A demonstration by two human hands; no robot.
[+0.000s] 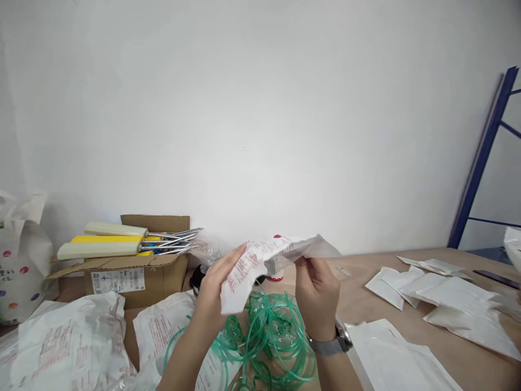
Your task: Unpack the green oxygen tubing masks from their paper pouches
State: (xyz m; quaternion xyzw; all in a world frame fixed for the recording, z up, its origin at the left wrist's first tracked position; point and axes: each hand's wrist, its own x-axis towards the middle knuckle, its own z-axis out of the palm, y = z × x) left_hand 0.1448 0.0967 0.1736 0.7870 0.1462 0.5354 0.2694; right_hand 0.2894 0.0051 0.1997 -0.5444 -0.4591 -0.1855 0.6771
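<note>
A white pouch (pixel 252 266) with red print is held up between my two hands over the table. My left hand (pixel 217 279) is closed on its left side, fingers along the back. At the other end, my right hand (pixel 317 282), with a watch on the wrist, pinches the thin edge of the pouch. Whether anything is inside the pouch I cannot tell. Below the hands lies a tangled heap of green tubing (pixel 280 331) with clear plastic parts among it. Printed white pouches (pixel 158 326) lie beside my left forearm, partly hidden by it.
At the back left, a cardboard box (pixel 163 277) holds cream and yellow handles with metal shafts (pixel 179 241). A dotted bag (pixel 20 266) and a large printed pouch (pixel 69 342) are farther left. Several white packets (pixel 451 288) lie right, near a blue rack (pixel 484 157).
</note>
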